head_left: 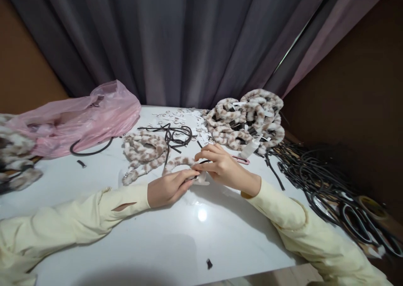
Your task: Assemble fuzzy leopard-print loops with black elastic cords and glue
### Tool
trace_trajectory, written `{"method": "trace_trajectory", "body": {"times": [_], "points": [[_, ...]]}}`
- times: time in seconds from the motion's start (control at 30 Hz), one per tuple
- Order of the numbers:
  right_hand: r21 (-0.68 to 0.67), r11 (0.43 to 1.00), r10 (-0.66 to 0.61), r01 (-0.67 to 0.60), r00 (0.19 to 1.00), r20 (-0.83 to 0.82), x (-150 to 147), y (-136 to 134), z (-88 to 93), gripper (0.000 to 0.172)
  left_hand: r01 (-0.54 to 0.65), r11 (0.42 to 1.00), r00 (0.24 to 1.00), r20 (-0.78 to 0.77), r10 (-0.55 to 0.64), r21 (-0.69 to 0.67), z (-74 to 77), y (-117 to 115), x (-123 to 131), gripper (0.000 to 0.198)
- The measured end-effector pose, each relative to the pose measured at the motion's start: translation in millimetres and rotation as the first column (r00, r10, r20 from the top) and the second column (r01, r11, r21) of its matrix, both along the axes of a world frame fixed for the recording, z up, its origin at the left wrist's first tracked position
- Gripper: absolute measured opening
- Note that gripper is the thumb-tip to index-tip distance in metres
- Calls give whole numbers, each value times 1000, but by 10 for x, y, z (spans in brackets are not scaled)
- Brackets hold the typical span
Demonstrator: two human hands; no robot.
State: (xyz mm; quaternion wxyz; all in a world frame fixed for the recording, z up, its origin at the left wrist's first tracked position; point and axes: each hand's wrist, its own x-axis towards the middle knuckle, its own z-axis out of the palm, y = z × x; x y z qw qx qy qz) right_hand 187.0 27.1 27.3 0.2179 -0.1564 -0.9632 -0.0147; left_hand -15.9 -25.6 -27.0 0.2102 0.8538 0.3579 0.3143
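Both my hands meet near the middle of the white table. My left hand (171,188) is closed, its thumb and fingers pinching the end of a fluffy white-and-brown cord (179,164) and a dark piece by it. From the right, my right hand (220,166) reaches in with bent fingers closed on a thin black cord (204,162) at the same spot. A small white tag (201,183) shows beneath the fingers. The exact joint between the pieces is covered by my fingertips. Beside my left hand lies a coiled fluffy strip (145,149) with a metal clip at its end.
Black cords (179,135) and scattered metal clasps (176,116) lie behind my hands. A fluffy pile (245,118), a white bottle (250,147) and a pink tool (241,159) sit right. More black cords (315,177) heap far right; a pink bag (91,118) stands left.
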Motion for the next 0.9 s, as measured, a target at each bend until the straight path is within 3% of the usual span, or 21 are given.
{"method": "trace_trajectory", "body": {"times": [0.13,0.23,0.3,0.4,0.53,0.63,0.7,0.8,0.83,0.9], "points": [[-98,995,-12,7,999,-46,-10,36,-110,30,12,997,998,62,-7,-75,44,0,17,24],[-145,984,-129,101,971,-200,-26,-13,-118,32,-34,975,986,155,70,-222,122,11,50,21],[-142,972,-227,188,914,-337,-48,-109,-66,29,-61,925,954,251,164,-374,197,28,80,21],[-260,931,-340,254,864,-372,-97,-302,44,25,19,781,849,423,317,-624,320,76,118,23],[-560,751,-486,349,867,-112,-158,-459,104,42,181,609,689,541,482,-772,441,163,122,15],[-740,594,-481,315,876,-14,-186,-450,42,50,275,532,605,574,552,-801,500,206,98,8],[-867,454,-442,205,897,-19,-207,-418,-25,55,298,527,576,590,566,-796,534,215,85,6],[-972,234,-430,20,899,-85,-253,-374,-95,64,263,571,561,604,565,-778,568,205,88,6],[-981,194,-431,-34,895,-116,-269,-362,-100,64,243,586,565,604,562,-773,569,197,93,7],[-979,174,-421,-107,890,-172,-291,-339,-87,56,191,619,596,591,543,-762,555,176,103,10]]}}
